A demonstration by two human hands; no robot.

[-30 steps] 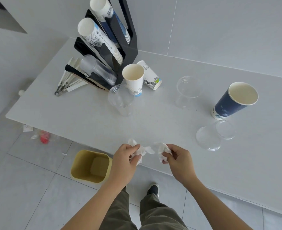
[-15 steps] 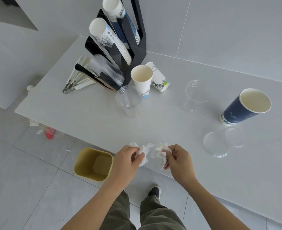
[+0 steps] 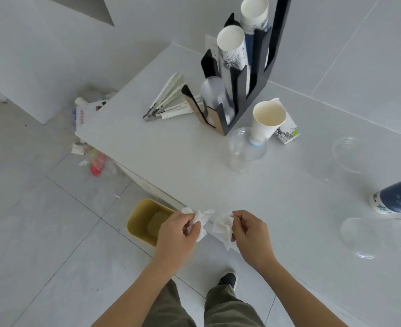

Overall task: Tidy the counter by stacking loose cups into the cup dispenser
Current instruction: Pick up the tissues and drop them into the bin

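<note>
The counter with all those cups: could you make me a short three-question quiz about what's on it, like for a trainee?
1. True or false: both hands hold crumpled white tissue.
2. Which loose cup stands nearest the cup dispenser? A) white paper cup B) blue paper cup C) red mug
3. Fill in: the yellow bin sits on the ____.

Key: 1 true: left hand and right hand pinch it. 2 A, the white paper cup; the blue paper cup stands far right. 3 floor.
</note>
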